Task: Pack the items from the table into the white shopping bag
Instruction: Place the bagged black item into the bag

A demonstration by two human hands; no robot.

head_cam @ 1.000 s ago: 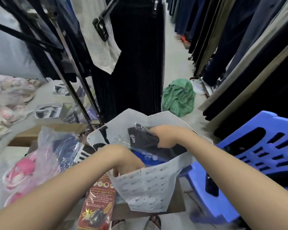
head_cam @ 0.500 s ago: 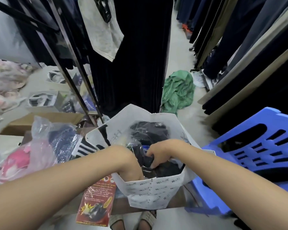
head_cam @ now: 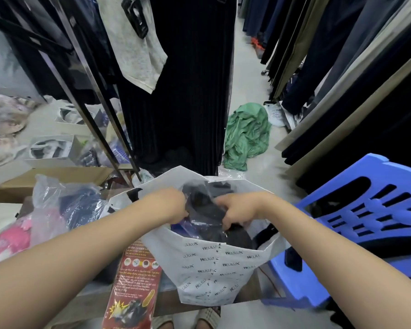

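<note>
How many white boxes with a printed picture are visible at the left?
2. The nearer white box lies just beyond the cardboard box; the farther white box sits beyond it, higher in the view. Others may be hidden.

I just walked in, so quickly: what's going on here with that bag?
A person is packing a white shopping bag on the table. The left hand and right hand both grip a dark garment in clear plastic at the bag's open top. A red packet and bagged clothes lie on the table beside it.
</note>
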